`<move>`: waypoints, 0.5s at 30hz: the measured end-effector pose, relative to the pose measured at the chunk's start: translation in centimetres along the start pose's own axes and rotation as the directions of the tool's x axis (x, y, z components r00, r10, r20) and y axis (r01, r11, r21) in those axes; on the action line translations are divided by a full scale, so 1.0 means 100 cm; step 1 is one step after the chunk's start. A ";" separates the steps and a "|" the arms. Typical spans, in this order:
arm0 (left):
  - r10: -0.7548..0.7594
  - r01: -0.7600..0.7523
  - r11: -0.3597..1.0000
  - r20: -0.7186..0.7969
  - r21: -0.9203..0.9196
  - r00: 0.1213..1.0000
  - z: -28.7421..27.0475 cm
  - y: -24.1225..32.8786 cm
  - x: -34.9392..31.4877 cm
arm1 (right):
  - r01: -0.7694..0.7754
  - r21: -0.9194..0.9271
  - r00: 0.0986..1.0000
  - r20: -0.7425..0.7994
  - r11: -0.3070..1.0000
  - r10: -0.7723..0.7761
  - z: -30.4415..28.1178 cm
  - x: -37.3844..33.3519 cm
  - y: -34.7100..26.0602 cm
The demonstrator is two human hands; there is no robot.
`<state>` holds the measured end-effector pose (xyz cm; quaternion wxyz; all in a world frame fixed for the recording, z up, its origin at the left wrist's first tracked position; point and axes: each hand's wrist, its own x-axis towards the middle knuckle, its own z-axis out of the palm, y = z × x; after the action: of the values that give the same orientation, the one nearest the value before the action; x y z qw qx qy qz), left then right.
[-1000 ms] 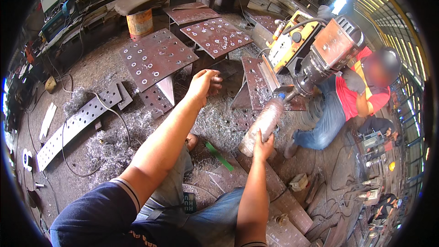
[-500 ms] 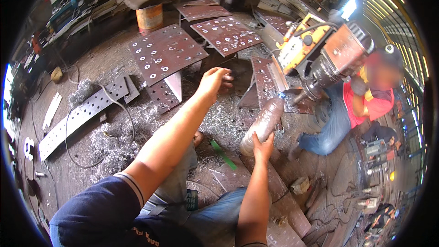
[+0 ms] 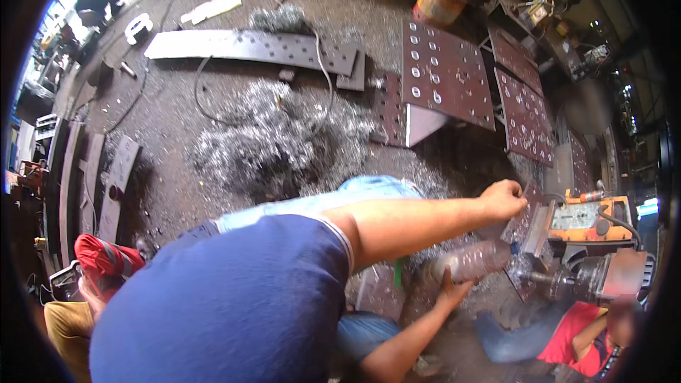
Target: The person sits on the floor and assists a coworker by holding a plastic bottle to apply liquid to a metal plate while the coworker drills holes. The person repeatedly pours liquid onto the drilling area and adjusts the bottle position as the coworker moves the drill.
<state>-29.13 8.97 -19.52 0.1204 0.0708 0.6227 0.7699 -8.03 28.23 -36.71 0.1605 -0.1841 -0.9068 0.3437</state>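
Steel bars run down the far left of my feed, with a short flat bar just beside them. Bottom left I get a bystander (red top, tan trousers). Up top, a white strip lies on the floor near a long perforated plate; a grey cable crosses the plate's right end. Metal shavings are heaped below it. Navy shirt fills my lower middle, left arm reaching out to the right. Green strip shows under the forearm.

Right hand is wrapped around a clear plastic bottle, thumb over the near side. Bottle is tilted, neck toward the drill; I can't tell if the two touch. Above, a brown plate with ringed holes sits near an orange drum.

Left hand hangs above the bottle, apart from it, fingers curled in; can't tell from here if they pinch anything. Far right is the drill, chuck pointing left at the bottle end, yellow housing next to it. Below, a co-worker (red shirt, jeans) is close to the machine.
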 end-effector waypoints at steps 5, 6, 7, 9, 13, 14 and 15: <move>-0.024 0.028 0.998 -0.077 0.055 0.997 -0.009 0.012 -0.019 | -0.037 0.102 0.990 0.136 0.994 0.023 0.015 0.003 0.004; -0.018 0.026 0.996 -0.096 0.085 0.995 -0.006 0.014 -0.022 | -0.084 0.132 0.986 0.152 0.988 0.063 0.016 0.001 -0.005; -0.003 0.015 0.993 -0.105 0.119 0.995 -0.002 0.017 -0.023 | -0.130 0.160 0.981 0.167 0.979 0.103 0.017 -0.001 -0.015; 0.100 -0.083 0.971 -0.067 0.223 0.993 0.000 0.011 -0.017 | -0.064 0.130 0.990 0.136 0.989 0.046 0.023 0.002 -0.005; 0.096 -0.090 0.988 -0.044 0.128 0.994 -0.003 -0.004 -0.003 | -0.022 0.045 0.985 0.169 0.999 0.014 0.029 0.004 -0.037; 0.071 -0.069 0.991 -0.014 0.118 0.997 -0.002 -0.002 -0.002 | -0.032 0.055 0.983 0.180 0.998 0.021 0.026 0.003 -0.050; 0.057 -0.058 0.991 0.014 0.123 0.998 -0.004 0.002 0.001 | -0.045 0.069 0.982 0.186 0.997 0.032 0.025 0.001 -0.062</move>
<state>-29.32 8.56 -19.39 0.0969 0.0999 0.6660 0.7328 -10.51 22.56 -34.21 0.0758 -0.1630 -0.9009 0.3951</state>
